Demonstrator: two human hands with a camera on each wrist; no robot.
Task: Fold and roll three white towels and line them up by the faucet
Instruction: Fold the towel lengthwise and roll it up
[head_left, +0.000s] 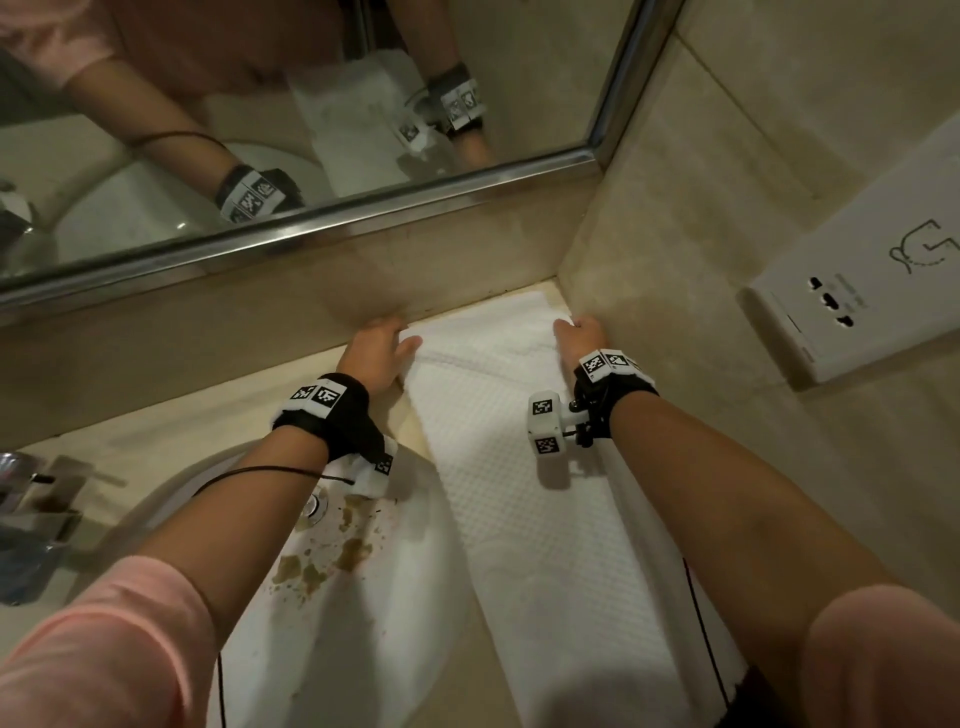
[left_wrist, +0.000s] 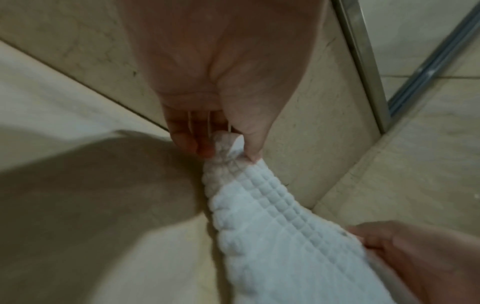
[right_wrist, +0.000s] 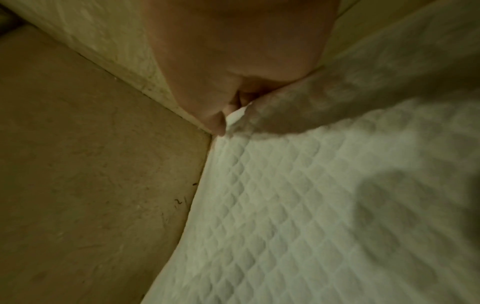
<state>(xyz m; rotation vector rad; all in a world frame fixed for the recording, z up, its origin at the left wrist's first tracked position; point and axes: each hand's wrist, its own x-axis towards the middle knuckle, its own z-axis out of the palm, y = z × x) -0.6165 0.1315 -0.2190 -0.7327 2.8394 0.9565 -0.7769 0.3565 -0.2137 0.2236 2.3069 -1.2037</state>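
Far left, the faucet (head_left: 21, 483) is standing alone, no rolled towels showing beside it, so the job looks barely begun. The stained sink (head_left: 363, 597) is lying between. The left hand (head_left: 382, 349) is pinching the far left corner of the white towel (head_left: 519, 467), which is lying as a long strip on the counter; the right hand (head_left: 582, 335) is pinching its far right corner, crowded by the corner wall (head_left: 649, 234).

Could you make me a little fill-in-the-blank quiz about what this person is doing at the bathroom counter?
1. Both hands hold the far end of a white ____, left hand and right hand.
2. It lies on the counter to the right of the ____.
3. Its far right corner sits where two ____ meet.
4. Above the counter hangs a ____ reflecting the arms.

Missing words: towel; sink; walls; mirror
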